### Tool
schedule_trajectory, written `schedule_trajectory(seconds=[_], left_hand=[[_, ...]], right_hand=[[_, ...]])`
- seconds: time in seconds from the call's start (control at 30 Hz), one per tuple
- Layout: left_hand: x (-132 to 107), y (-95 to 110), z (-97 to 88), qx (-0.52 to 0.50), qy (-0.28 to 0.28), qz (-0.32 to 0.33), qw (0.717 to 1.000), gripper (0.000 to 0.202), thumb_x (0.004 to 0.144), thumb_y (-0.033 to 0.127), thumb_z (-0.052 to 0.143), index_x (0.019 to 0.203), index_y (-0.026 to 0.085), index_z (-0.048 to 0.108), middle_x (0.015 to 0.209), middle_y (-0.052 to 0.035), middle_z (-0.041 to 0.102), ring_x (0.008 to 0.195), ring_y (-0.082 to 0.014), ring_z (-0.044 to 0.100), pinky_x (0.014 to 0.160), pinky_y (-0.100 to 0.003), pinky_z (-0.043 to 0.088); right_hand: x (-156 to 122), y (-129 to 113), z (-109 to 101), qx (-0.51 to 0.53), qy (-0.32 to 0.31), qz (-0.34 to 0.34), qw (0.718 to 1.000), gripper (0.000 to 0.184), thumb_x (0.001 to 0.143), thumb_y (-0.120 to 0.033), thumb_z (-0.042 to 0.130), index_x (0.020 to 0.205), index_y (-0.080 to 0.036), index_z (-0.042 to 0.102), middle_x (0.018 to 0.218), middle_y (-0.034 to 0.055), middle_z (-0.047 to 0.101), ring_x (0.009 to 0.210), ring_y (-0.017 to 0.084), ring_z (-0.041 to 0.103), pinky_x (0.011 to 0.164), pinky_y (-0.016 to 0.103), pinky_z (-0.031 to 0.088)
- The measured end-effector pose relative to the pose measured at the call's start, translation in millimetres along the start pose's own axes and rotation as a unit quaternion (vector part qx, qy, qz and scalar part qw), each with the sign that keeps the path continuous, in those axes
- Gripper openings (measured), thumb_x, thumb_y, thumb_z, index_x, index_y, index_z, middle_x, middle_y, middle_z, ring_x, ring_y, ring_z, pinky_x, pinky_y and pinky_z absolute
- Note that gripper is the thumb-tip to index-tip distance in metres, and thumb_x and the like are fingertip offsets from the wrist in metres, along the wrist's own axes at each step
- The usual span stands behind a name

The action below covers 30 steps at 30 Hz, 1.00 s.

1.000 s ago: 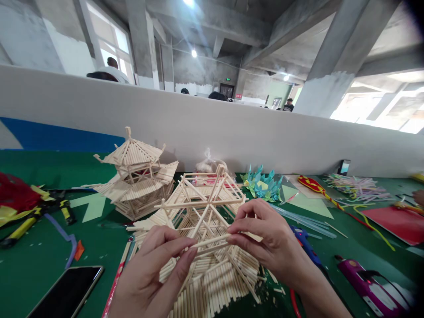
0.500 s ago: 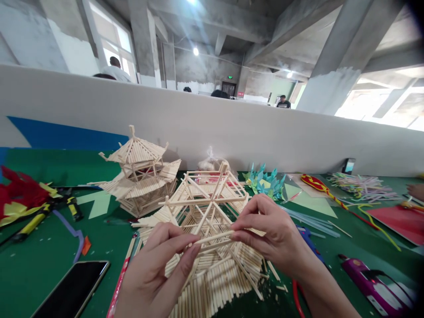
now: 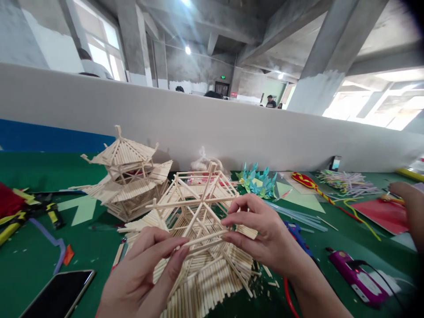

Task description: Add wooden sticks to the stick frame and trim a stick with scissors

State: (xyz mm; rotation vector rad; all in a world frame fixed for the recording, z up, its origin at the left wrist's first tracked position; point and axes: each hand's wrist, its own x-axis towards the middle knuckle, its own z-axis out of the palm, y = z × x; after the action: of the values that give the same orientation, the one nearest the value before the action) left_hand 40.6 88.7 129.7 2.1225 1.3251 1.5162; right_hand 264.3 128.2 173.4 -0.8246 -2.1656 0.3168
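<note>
L fingers (image 3: 174, 245) & R fingers (image 3: 240, 218) nearly closed, pinching opp. ends of thin stick (image 3: 207, 238) nr stick model (image 3: 198, 291).

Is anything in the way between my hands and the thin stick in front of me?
Nothing visible: the left hand and right hand pinch the thin stick near its ends, with the open stick frame behind it.

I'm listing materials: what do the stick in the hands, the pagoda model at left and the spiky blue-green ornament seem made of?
Stick: likely bare wood or bamboo; pale, matte, no visible paint.
Pagoda model: apparently the same, its roofs rows of pale, dull sticks.
Ornament: probably paper, given its thin, pointed petals; finish unclear.
</note>
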Motion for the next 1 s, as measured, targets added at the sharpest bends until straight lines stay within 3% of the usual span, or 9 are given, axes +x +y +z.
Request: schedule_trajectory(seconds=[0.3,0.63,0.83,1.0], left_hand=[[-2.2,11.2,8.4,-0.061,0.055,-0.063,0.995,0.013,0.083,0.027,0.061,0.093,0.034,0.066,0.080,0.0045,0.055,0.075,-0.0105,0.055,0.061,-0.020,0.042],[-0.3,4.9,6.1,-0.057,0.043,-0.019,0.997,0.020,0.083,0.021,0.060,0.099,0.034,0.064,0.083,0.0044,0.053,0.075,-0.0096,0.054,0.060,-0.019,0.044],[0.1,-0.9,-1.2,0.018,-0.009,0.033,0.999,0.021,0.083,0.021,0.059,0.102,0.030,0.061,0.080,0.0044,0.053,0.071,-0.0080,0.057,0.057,-0.015,0.048],[2.0,1.9,-2.5,0.033,0.002,0.040,0.999,0.018,0.083,0.019,0.058,0.098,0.029,0.062,0.078,0.0049,0.052,0.069,-0.0061,0.057,0.057,-0.013,0.048]], right_hand=[[1.2,-0.8,1.0,-0.017,0.006,-0.006,1.000,0.009,0.082,-0.025,0.065,0.088,-0.020,0.068,0.090,0.0019,0.059,0.087,0.012,0.054,0.077,0.026,0.045],[0.4,0.4,4.5,-0.002,0.022,-0.006,1.000,0.010,0.081,-0.025,0.066,0.086,-0.017,0.067,0.090,0.0025,0.058,0.086,0.011,0.054,0.075,0.023,0.045],[-1.3,2.0,4.8,-0.005,0.017,-0.008,1.000,0.009,0.082,-0.026,0.065,0.087,-0.019,0.067,0.088,0.0017,0.058,0.084,0.011,0.054,0.072,0.023,0.045],[-2.5,3.5,5.0,0.000,0.006,-0.009,1.000,0.009,0.083,-0.025,0.065,0.091,-0.021,0.067,0.089,0.0011,0.057,0.083,0.010,0.054,0.070,0.023,0.044]])
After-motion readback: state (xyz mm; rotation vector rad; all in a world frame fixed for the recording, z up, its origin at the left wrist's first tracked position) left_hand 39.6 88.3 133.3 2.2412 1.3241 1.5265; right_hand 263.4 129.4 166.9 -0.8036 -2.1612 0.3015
